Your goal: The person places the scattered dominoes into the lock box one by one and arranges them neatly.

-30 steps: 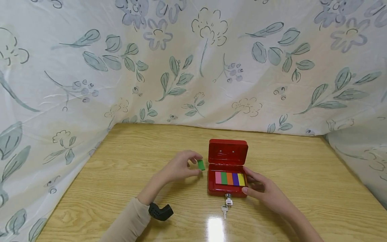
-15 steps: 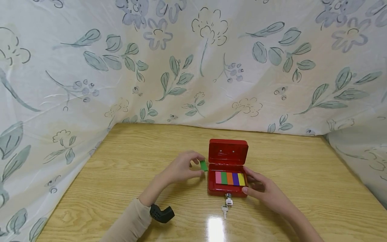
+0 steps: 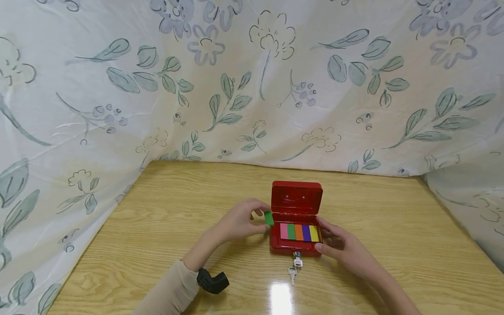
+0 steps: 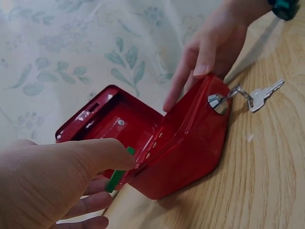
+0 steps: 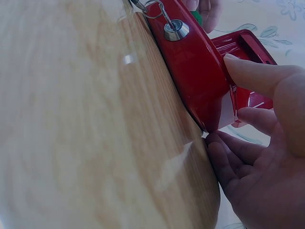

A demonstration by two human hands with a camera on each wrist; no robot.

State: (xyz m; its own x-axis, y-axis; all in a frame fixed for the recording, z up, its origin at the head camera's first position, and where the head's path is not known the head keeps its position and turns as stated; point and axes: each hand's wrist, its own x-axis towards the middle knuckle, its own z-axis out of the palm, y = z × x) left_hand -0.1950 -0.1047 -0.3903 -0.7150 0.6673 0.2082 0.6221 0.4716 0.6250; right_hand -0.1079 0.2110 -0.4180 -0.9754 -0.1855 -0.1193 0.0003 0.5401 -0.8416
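My left hand [image 3: 241, 222] pinches a small flat green block [image 3: 269, 218] between thumb and fingers, right at the left rim of a red metal cash box [image 3: 289, 248]. The box's lid [image 3: 297, 192] stands raised. Inside lies a row of coloured blocks [image 3: 299, 232]: pink, green, orange, purple and yellow. My right hand [image 3: 346, 253] holds the box by its right side, its thumb [image 5: 252, 74] on the front corner's rim and the other fingers along the side wall. In the left wrist view the box's wall hides the row of blocks.
A key sits in the lock [image 4: 218, 102] on the box's front, and a second key [image 3: 292, 272] hangs from it onto the wooden table [image 3: 204, 183]. Floral cloth [image 3: 252, 109] rises behind the table and at both sides. A black device [image 3: 212, 281] is on my left wrist.
My left hand has moved a little to the right with the green block, from beside the box up to its left rim. My right hand and the box have stayed put.
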